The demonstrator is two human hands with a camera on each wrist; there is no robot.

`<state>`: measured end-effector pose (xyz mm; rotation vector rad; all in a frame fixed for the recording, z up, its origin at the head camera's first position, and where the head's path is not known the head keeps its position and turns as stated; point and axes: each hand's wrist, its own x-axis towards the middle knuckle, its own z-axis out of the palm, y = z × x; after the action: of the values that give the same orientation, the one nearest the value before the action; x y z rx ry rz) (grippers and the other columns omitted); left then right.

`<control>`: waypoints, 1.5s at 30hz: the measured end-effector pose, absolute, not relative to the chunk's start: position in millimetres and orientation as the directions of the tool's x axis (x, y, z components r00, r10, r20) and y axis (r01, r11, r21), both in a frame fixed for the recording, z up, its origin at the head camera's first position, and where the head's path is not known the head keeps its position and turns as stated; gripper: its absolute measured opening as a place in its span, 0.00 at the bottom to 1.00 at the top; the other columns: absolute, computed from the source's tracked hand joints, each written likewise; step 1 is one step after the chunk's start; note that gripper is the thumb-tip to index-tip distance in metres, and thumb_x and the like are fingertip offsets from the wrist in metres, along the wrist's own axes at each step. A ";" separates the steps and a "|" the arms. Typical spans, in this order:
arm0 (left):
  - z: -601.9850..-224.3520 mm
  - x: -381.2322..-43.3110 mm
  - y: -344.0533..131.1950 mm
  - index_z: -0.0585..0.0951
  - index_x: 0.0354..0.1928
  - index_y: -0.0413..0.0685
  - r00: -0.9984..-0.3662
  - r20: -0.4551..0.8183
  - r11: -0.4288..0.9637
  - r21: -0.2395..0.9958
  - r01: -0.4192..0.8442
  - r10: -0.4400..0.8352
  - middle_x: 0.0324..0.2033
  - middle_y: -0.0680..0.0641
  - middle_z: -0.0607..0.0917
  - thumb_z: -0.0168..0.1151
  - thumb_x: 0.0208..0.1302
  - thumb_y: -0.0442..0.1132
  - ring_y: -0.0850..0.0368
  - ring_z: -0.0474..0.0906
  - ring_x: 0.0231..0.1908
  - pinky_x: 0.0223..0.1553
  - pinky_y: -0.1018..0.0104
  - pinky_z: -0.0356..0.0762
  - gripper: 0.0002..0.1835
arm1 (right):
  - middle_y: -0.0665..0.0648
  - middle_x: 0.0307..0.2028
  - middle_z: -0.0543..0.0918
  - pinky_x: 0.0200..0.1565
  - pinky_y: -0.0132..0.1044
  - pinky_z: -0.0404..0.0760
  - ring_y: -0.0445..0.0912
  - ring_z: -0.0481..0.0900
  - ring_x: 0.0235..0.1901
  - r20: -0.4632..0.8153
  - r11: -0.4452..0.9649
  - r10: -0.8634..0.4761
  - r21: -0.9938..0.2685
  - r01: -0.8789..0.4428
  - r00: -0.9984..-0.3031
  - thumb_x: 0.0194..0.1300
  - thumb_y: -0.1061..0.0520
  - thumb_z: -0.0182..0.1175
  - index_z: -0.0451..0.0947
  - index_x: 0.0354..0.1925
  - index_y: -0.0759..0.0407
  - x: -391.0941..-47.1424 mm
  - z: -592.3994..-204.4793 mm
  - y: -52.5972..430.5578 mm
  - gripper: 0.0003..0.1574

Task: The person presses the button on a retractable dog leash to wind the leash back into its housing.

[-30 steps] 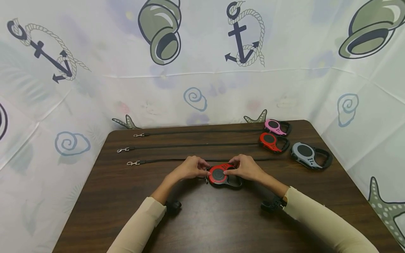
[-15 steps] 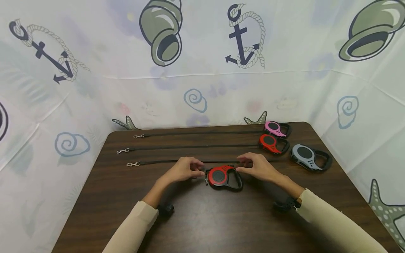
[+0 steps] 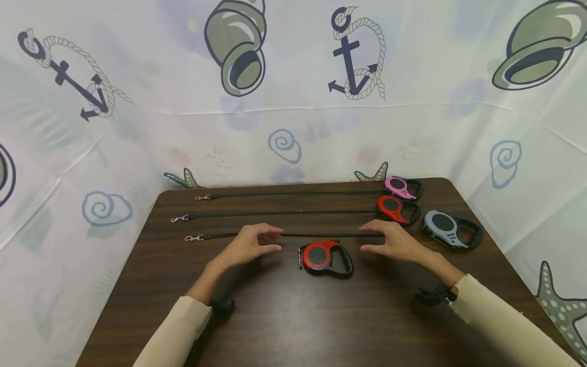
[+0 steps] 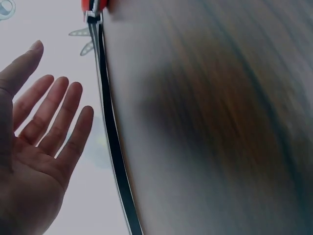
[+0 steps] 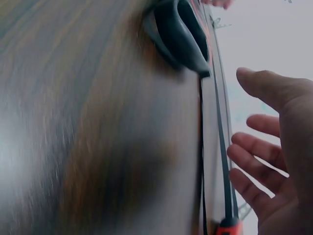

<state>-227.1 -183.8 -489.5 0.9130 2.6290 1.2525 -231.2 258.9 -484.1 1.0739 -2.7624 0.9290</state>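
A red and black retractable dog leash (image 3: pixel 318 256) lies on the table between my hands, its black loop handle (image 5: pixel 178 32) to the right and its metal clip (image 3: pixel 300 258) at the left end. To its left, my left hand (image 3: pixel 251 243) holds nothing, its fingers spread and apart from the leash. On the other side, my right hand (image 3: pixel 390 242) is likewise free of any object, fingers loosely extended towards the handle. Both palms face inward in the wrist views, as the left hand (image 4: pixel 44 142) and right hand (image 5: pixel 274 152) show.
Behind lie a pink leash (image 3: pixel 398 187), a second red leash (image 3: pixel 391 208) and a grey leash (image 3: pixel 443 223) at the right. Their black straps stretch left across the brown table (image 3: pixel 293 316), ending in metal clips (image 3: pixel 194 238). A patterned white cloth (image 3: pixel 293 81) hangs behind.
Both hands have let go of the front red leash and drawn apart, the left hand leftward and the right hand rightward. The leash stays on the table.
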 end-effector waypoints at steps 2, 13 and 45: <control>-489.6 -227.4 -191.0 0.85 0.62 0.44 -0.817 0.191 0.480 0.728 0.489 0.544 0.54 0.44 0.89 0.77 0.65 0.39 0.50 0.87 0.53 0.56 0.51 0.84 0.24 | 0.56 0.58 0.87 0.59 0.56 0.82 0.54 0.84 0.59 0.241 0.577 -0.618 -0.506 -0.641 -0.748 0.63 0.49 0.78 0.84 0.61 0.61 -232.5 -482.1 265.4 0.33; -486.7 -223.5 -232.2 0.84 0.61 0.38 -0.830 0.261 0.487 0.708 0.512 0.494 0.55 0.38 0.88 0.78 0.63 0.37 0.45 0.87 0.54 0.57 0.46 0.83 0.25 | 0.60 0.57 0.86 0.55 0.61 0.83 0.58 0.84 0.57 0.264 0.587 -0.657 -0.408 -0.699 -0.706 0.57 0.52 0.82 0.84 0.60 0.62 -235.3 -477.5 300.4 0.35; -492.1 -224.8 -310.8 0.86 0.60 0.41 -0.889 0.292 0.688 0.562 0.459 0.354 0.55 0.43 0.88 0.80 0.62 0.39 0.41 0.86 0.55 0.55 0.41 0.82 0.25 | 0.57 0.51 0.89 0.50 0.33 0.80 0.58 0.87 0.50 0.363 0.750 -0.501 -0.271 -0.603 -0.786 0.46 0.52 0.86 0.88 0.55 0.59 -220.0 -470.9 403.1 0.37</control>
<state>-224.8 -310.8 -492.1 0.7357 3.0318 1.0822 -220.0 403.1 -470.9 0.8643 -2.6821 0.5506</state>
